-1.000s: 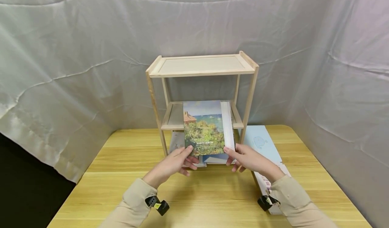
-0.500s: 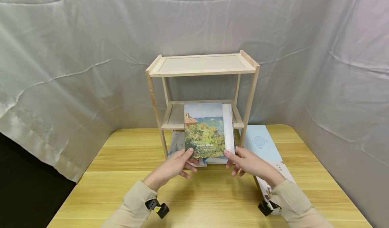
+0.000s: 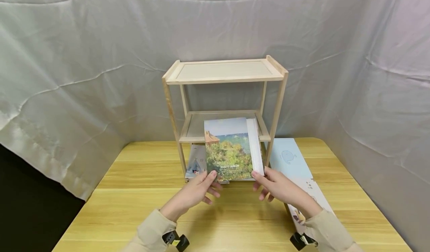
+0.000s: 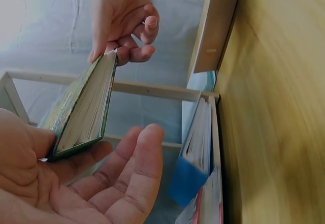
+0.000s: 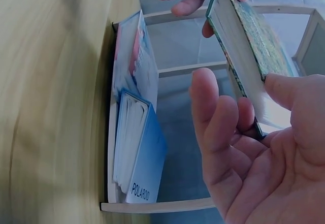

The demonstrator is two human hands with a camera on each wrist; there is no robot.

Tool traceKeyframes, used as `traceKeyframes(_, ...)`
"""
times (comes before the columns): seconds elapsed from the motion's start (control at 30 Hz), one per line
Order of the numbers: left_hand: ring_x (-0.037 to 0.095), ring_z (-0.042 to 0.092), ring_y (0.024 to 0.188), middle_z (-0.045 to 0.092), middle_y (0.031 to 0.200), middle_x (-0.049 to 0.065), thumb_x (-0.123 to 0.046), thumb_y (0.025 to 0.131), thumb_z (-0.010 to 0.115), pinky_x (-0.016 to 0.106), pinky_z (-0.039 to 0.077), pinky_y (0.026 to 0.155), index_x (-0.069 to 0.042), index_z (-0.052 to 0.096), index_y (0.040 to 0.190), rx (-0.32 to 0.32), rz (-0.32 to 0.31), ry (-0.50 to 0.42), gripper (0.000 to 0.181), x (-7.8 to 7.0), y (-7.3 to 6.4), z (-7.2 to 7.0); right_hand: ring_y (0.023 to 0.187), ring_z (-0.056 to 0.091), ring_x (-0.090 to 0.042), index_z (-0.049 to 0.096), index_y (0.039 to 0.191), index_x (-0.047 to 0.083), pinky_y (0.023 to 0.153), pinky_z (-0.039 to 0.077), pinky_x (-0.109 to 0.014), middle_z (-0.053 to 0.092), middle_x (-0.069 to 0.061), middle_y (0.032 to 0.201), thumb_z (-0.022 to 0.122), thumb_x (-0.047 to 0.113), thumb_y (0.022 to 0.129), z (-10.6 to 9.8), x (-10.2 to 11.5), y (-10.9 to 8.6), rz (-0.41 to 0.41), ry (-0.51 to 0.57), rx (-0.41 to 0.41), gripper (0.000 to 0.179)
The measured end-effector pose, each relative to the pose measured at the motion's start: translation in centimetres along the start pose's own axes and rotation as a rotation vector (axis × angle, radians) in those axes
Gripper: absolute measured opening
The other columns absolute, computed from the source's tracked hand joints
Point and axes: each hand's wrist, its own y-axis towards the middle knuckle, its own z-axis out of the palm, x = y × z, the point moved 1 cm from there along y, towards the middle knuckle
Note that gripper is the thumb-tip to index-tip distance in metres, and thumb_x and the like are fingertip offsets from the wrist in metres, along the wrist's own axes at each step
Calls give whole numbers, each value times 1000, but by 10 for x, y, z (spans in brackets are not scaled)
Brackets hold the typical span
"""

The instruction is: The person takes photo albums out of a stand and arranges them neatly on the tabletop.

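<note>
A photo album (image 3: 228, 147) with a painted seaside cover and a white spine strip is held up in front of the wooden shelf rack (image 3: 225, 72), tilted toward the head camera. My left hand (image 3: 198, 190) pinches its lower left corner, thumb on the cover and a finger underneath. At the lower right corner my right hand (image 3: 279, 184) pinches it the same way. The other fingers of both hands stay loose below. In the left wrist view the album's thick page edges (image 4: 84, 112) face the camera.
On the rack's bottom level lie a blue album (image 5: 144, 153) and a book with a tent picture (image 3: 196, 160). A light blue box-like item (image 3: 289, 155) and a white printed one (image 3: 315, 192) lie right of the rack. Grey curtain (image 3: 134, 39) surrounds the wooden table (image 3: 141, 192).
The album has come down and slightly toward me and to the right, with both hands gripping it. More of the middle shelf and the tent-picture book now shows.
</note>
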Motion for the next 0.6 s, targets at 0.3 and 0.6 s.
traceKeyframes(0.3,26,73,98,69,122,21,-44,118,36,45,66,78,1,52,136,1,-11,-57,51,1,-5,10,74,71,-23,56,121,-1,58,58,-33,71,-13,103,48,42,116,2,1,-13,13,-5,7,44)
traceKeyframes(0.6,24,74,97,71,123,19,-49,117,38,41,65,74,0,56,136,-9,-20,-71,56,6,-15,20,73,70,-22,55,117,-2,57,57,-33,72,-10,101,47,40,116,10,-9,-25,31,16,9,43)
